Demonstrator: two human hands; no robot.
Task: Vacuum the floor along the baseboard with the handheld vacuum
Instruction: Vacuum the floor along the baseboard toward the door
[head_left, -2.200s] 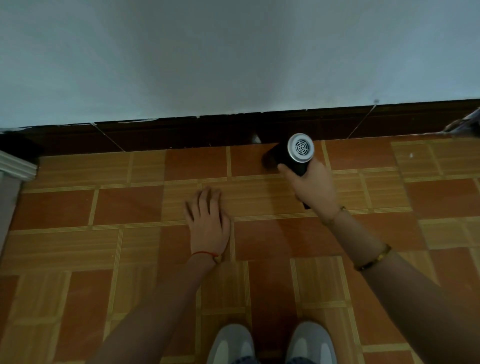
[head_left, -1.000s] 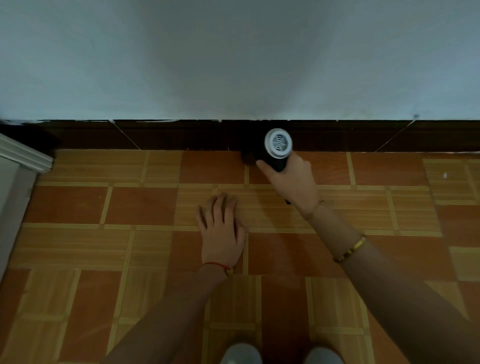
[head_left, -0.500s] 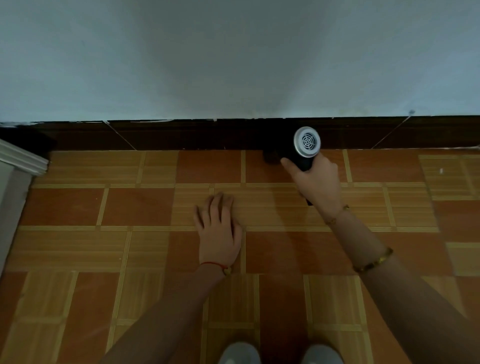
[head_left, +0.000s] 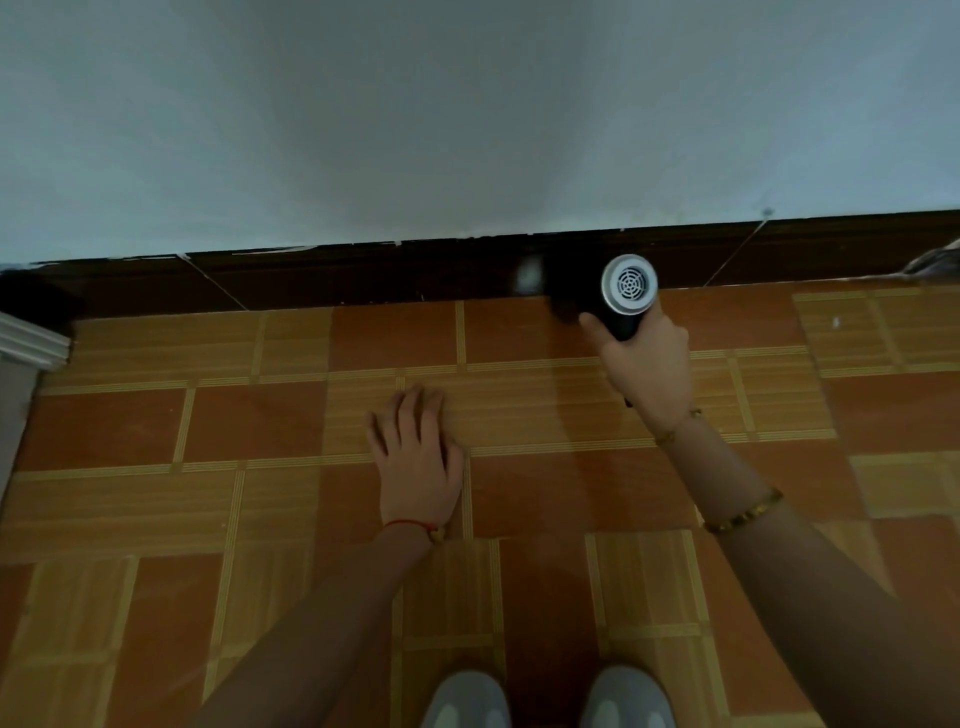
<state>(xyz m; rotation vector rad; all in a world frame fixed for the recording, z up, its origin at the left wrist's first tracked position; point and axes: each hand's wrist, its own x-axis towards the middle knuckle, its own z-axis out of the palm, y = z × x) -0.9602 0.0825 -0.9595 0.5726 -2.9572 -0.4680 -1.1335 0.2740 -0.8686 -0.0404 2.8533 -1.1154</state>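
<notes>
We see a pale wall (head_left: 467, 114) over a dark baseboard (head_left: 363, 275) and orange tiled floor (head_left: 260, 431). Left hand (head_left: 415, 467) lies flat on the tiles, fingers straight. Right hand (head_left: 647, 364) grips the black handheld vacuum (head_left: 621, 299), nose at the baseboard, grille toward us.

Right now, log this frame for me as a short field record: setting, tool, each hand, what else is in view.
setting: tiled floor meeting a dark baseboard under a pale wall
tool: handheld vacuum, black body, round silver vented end facing the camera, front end at the baseboard
right hand: right hand grips the vacuum from below
left hand: left hand rests flat on the floor, fingers pointing toward the wall
wrists: red string on the left, gold bracelet on the right
also visible: grey shoes at the bottom edge
</notes>
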